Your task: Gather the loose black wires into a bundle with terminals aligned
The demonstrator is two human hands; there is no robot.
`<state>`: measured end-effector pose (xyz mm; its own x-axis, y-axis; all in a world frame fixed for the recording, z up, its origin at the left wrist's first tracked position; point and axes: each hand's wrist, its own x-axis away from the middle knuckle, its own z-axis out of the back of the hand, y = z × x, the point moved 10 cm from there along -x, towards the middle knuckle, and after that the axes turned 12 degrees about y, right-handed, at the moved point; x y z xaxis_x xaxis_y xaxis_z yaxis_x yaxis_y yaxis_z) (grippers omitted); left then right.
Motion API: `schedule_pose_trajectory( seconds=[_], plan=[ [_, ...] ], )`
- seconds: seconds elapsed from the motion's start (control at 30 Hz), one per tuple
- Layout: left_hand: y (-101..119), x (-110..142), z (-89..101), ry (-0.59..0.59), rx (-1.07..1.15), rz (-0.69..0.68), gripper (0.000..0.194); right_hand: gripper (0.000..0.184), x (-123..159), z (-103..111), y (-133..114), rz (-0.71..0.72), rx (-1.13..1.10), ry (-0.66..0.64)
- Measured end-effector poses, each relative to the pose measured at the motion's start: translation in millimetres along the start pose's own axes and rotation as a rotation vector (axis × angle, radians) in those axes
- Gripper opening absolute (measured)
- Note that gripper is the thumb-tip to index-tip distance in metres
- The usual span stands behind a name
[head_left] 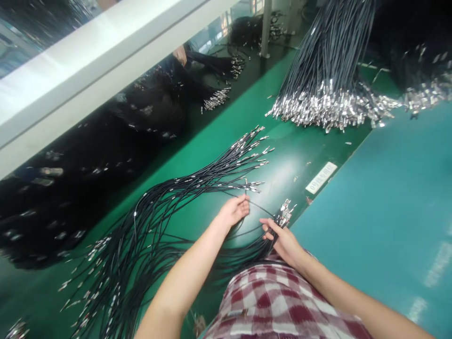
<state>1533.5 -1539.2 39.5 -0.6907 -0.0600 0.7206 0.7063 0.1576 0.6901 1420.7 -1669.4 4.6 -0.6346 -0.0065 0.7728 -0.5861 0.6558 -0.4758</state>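
Note:
My left hand (233,210) pinches a thin black wire (259,207) near the metal-tipped ends of a loose fan of black wires (197,181) spread on the green bench (300,160). My right hand (282,240) is closed around a small bundle of black wires (284,214), its silver terminals sticking up past the fingers. The two hands are close together, just in front of my checked red and white shirt (278,301).
A big bundle of wires with silver terminals (332,106) lies at the back right. Dark heaps of wire (88,179) fill the left under a white rail (106,61). A lighter teal surface (388,212) and a white label (320,177) are at right.

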Motion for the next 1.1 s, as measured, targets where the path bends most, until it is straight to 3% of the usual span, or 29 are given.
schedule_pose_trajectory(
  seconds=[0.03, 0.1, 0.17, 0.23, 0.33, 0.37, 0.4, 0.47, 0.53, 0.63, 0.8, 0.93, 1.03, 1.1],
  plan=[
    [28, -6, -6.6, -0.015, 0.141, -0.039, 0.022, 0.042, 2, 0, 0, 0.008, 0.007, -0.006],
    [90, -12, -7.7, -0.028, 0.289, -0.254, 0.022, 0.041, 4, 2, 0, 0.006, 0.000, -0.011],
    [118, -11, -2.8, 0.010, 0.118, -0.427, 0.028, 0.040, 4, 7, 2, -0.017, -0.053, 0.013],
    [101, -6, 2.1, 0.108, -0.306, -0.544, 0.029, 0.039, 1, 15, 7, -0.054, -0.126, 0.072],
    [21, 15, -0.4, 0.152, -0.956, -0.705, 0.040, 0.038, -5, 29, 16, -0.117, -0.180, 0.178],
    [-7, 24, -0.4, 0.155, -1.068, -0.760, 0.042, 0.038, -6, 32, 19, -0.129, -0.185, 0.200],
    [-30, 33, 0.1, 0.149, -1.137, -0.803, 0.032, 0.037, -7, 34, 20, -0.135, -0.187, 0.214],
    [-59, 45, 3.5, 0.151, -1.162, -0.851, 0.015, 0.034, -8, 37, 21, -0.131, -0.181, 0.230],
    [-65, 48, 7.6, 0.153, -1.079, -0.834, 0.012, 0.032, -9, 37, 20, -0.123, -0.162, 0.237],
    [-53, 48, 7.3, 0.142, -0.857, -0.762, 0.006, 0.042, -8, 29, 14, -0.078, -0.129, 0.193],
    [-45, 60, -18.2, 0.025, -0.494, -0.629, 0.008, 0.045, -1, 2, -3, 0.038, -0.068, 0.042],
    [-57, 65, -28.9, -0.064, -0.414, -0.488, 0.017, 0.042, 2, -5, -8, 0.072, -0.077, -0.016],
    [-57, 65, -21.8, -0.044, -0.366, -0.444, 0.021, 0.041, -1, 2, -5, 0.064, -0.067, 0.032],
    [-48, 65, -13.9, 0.038, -0.343, -0.488, 0.017, 0.042, -2, 6, -6, 0.079, -0.033, 0.067]
  ],
)
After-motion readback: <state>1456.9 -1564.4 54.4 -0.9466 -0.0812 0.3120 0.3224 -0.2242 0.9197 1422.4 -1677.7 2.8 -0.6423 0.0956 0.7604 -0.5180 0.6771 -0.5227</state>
